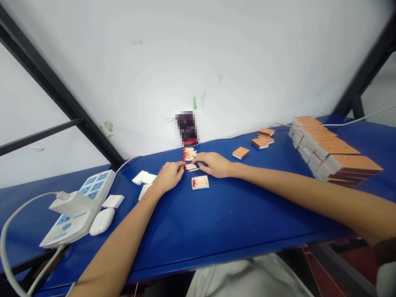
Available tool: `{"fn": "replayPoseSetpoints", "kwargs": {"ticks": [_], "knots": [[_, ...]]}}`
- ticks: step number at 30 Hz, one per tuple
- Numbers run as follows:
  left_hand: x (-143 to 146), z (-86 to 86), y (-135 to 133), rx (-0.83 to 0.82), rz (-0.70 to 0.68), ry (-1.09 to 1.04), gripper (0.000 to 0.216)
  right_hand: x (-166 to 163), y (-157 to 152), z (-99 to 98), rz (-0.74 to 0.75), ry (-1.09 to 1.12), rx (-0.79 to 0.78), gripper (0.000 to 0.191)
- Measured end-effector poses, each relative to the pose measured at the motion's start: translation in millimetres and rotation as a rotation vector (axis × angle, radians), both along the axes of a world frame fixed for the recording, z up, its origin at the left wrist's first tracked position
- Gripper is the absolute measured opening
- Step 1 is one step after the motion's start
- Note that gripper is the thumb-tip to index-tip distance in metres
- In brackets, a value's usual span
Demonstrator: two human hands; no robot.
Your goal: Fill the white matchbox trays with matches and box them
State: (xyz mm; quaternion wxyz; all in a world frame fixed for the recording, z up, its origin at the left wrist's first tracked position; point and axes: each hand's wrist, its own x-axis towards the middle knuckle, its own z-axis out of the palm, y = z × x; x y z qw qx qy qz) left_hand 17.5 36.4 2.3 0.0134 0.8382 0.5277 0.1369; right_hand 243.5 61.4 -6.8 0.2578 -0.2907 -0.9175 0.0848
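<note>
Between my two hands lies a small row of red-tipped matches on the blue table. My left hand has its fingers curled, with the fingertips closed at the red match heads. From the other side my right hand reaches in, thumb and index finger apart, the tips at the plain ends of the matches. Just beyond the fingers is a loose match pile. Nearer to me sits a matchbox tray with matches lying in it, heads to the left.
Several white trays lie beside my left wrist. Left of them are a power strip and a white earbud case. Orange matchboxes lie at the back right, near stacked matchboxes. A phone leans on the wall.
</note>
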Motion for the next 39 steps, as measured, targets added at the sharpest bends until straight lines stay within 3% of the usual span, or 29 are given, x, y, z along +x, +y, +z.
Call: {"fn": "replayPoseSetpoints", "kwargs": {"ticks": [14, 28, 34, 39], "knots": [[4.2, 6.8, -7.8, -0.052, -0.038, -0.021, 0.048, 0.2, 2.5, 0.6, 0.050, -0.035, -0.025, 0.025], [4.7, 2.5, -0.7, 0.056, -0.118, -0.034, 0.030, -5.0, 0.3, 2.5, 0.032, -0.068, 0.051, 0.015], [6.2, 1.5, -2.3, 0.041, -0.132, -0.040, 0.026, -4.3, -0.8, 4.0, 0.073, -0.080, 0.062, 0.025], [9.1, 3.5, -4.9, 0.082, -0.121, -0.021, 0.024, -4.9, 0.3, 4.1, 0.075, -0.140, 0.095, 0.020]]}}
